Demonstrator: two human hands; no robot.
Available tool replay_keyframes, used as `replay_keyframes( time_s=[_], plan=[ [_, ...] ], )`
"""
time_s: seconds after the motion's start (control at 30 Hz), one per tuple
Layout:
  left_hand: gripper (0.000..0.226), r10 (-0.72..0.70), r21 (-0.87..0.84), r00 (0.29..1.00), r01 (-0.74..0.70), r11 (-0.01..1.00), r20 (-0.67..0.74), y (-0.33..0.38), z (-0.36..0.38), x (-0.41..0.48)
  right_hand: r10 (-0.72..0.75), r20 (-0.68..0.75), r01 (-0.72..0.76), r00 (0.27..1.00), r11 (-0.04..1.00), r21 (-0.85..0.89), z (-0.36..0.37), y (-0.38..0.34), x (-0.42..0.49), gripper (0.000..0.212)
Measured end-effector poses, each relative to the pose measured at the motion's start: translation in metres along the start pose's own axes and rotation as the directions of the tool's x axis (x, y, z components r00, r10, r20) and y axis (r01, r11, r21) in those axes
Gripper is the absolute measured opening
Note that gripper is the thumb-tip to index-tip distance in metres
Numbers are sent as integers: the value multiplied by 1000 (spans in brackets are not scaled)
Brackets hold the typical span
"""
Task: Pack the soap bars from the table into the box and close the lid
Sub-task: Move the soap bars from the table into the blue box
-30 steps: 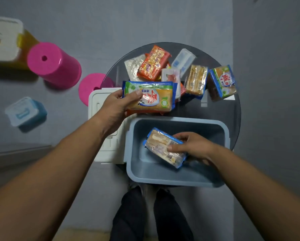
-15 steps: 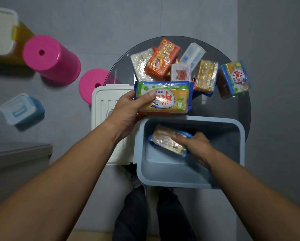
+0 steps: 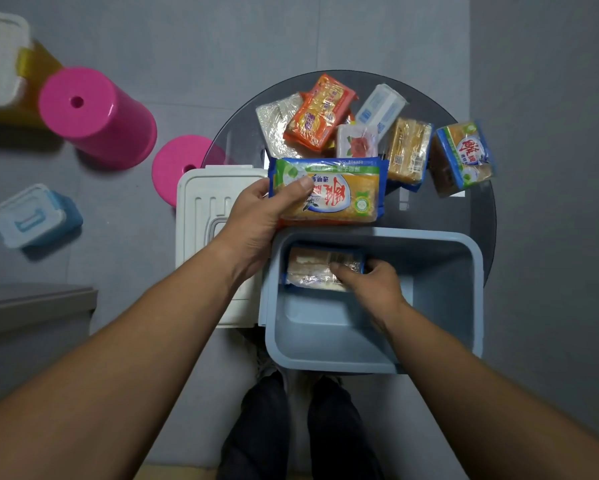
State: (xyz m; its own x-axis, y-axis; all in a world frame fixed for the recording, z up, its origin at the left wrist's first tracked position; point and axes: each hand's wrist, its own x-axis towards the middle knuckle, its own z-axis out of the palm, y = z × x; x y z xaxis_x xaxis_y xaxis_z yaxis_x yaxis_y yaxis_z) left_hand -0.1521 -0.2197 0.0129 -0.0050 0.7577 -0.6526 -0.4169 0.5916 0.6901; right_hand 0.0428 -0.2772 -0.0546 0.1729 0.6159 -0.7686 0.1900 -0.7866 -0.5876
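At far left on the grey floor lie a small blue container with a clear lid [image 3: 31, 214] and two pink plastic stools [image 3: 95, 117], none involved in the task. Next comes the white ribbed plastic lid [image 3: 204, 209], lying flat beside the box, partly covered by the left forearm. The left hand [image 3: 256, 220] grips the near end of a large yellow soap pack with blue-and-green wrapper [image 3: 329, 192], thumb on top and fingers curled beneath; compared with a second ago the pack sits closer to the far rim of the box, which suggests it is the next item to go in. The open grey-blue rectangular plastic box [image 3: 464, 289] stands at the near edge of the round dark glass table [image 3: 478, 216]. Inside it, the right hand [image 3: 374, 285] pinches a clear-wrapped pale soap bar with blue edging [image 3: 312, 268]; since the earlier views this bar has turned from a tilted pose to lie parallel with the far wall, in the far left corner, apparently on the floor of the box. The first bar is therefore nearly placed. Remaining on the table, left to right: a clear-wrapped pale bar [image 3: 274, 126], an orange-wrapped bar [image 3: 319, 110], a small white bar with a red flower [image 3: 357, 143], a translucent white-and-blue bar [image 3: 379, 109], a tan bar in clear wrap [image 3: 407, 150] and a blue-and-green boxed bar [image 3: 464, 157]. Most packing remains, and the lid is not yet fitted.
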Motion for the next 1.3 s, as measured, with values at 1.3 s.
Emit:
replay_keyframes(
  time_s=[1.3],
  plan=[
    [20, 347, 681, 932, -187, 708, -104, 1, 21, -46, 146, 339, -156, 929, 988, 3, -79, -13, -56, 27]
  ],
)
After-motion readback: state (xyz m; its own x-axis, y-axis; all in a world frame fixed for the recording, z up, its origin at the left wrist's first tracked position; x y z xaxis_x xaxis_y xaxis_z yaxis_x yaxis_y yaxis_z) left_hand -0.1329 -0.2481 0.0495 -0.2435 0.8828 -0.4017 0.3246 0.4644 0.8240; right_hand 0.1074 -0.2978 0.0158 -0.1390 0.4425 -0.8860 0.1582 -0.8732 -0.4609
